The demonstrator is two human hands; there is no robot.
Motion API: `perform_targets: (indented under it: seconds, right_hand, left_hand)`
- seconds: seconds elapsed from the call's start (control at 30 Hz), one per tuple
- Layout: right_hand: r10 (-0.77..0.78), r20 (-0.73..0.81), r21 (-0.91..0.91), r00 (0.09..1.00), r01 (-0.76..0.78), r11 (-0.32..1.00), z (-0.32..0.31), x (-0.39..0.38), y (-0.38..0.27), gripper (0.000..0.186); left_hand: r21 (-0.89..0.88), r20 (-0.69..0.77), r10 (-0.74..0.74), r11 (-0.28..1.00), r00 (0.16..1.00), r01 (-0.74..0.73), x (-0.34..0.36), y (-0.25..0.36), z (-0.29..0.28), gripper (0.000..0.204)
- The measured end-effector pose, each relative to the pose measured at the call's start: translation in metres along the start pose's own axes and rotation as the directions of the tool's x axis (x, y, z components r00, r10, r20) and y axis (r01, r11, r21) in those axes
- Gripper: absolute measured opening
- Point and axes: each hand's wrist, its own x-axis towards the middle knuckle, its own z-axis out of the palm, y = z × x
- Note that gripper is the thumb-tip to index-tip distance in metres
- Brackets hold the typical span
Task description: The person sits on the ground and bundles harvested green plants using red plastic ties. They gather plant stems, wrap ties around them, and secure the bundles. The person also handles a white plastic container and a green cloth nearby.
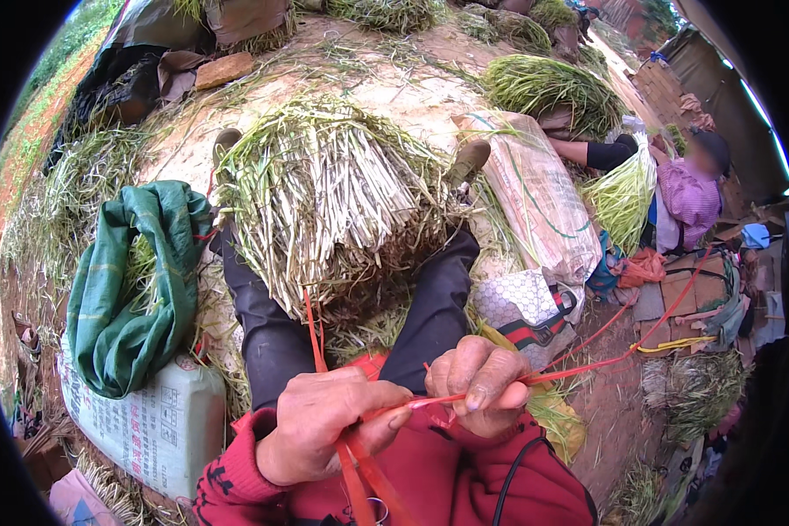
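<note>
Low in front of my red sweater, my left hand (320, 427) is closed on a flat red plastic strip (436, 401). My right hand (476, 386) pinches the same strip a short way to the right, with its fingers curled. Between the two hands the strip is stretched fairly straight. One length runs up from my left hand toward the stalks, other ends hang below it, and another trails off to the right. A large bundle of pale-stemmed green stalks (342, 197) lies between my legs, its cut or root ends toward me.
To the left, a green cloth (110, 294) lies over a stuffed white sack (153, 430). A long woven sack (535, 188) lies right of my leg, beside a dark red-striped strap (535, 331). Another person (688, 193) sits at the right near more stalks (624, 202).
</note>
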Motion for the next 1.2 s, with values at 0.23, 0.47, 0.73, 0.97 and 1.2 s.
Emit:
perform_targets:
  seconds: [0.23, 0.47, 0.73, 0.97, 1.2]
  right_hand:
    - [0.094, -0.235, -0.236, 0.967, -0.151, 0.960, -0.022, 0.000, 0.029, 0.041]
    - [0.173, -0.293, -0.116, 0.940, -0.214, 0.970, -0.028, -0.014, 0.050, 0.036]
    - [0.473, -0.311, 0.351, 0.824, -0.363, 0.863, -0.032, -0.012, 0.051, 0.028]
    - [0.402, -0.369, -0.052, 0.838, -0.451, 0.891, -0.045, -0.011, 0.067, 0.028]
    - [0.579, -0.288, -0.193, 0.763, -0.638, 0.746, -0.042, 0.002, 0.082, 0.038]
  left_hand:
    - [-0.605, 0.238, -0.625, 0.503, 0.743, 0.617, -0.033, -0.030, 0.008, 0.016]
    - [-0.587, 0.264, -0.674, 0.455, 0.690, 0.670, -0.058, -0.038, 0.016, 0.020]
    - [-0.610, 0.268, -0.690, 0.418, 0.672, 0.673, -0.077, -0.064, 0.015, 0.031]
    - [-0.544, 0.160, -0.731, 0.496, 0.664, 0.677, -0.077, -0.079, 0.015, 0.043]
    - [-0.354, 0.209, -0.717, 0.579, 0.665, 0.735, -0.078, -0.085, 0.011, 0.038]
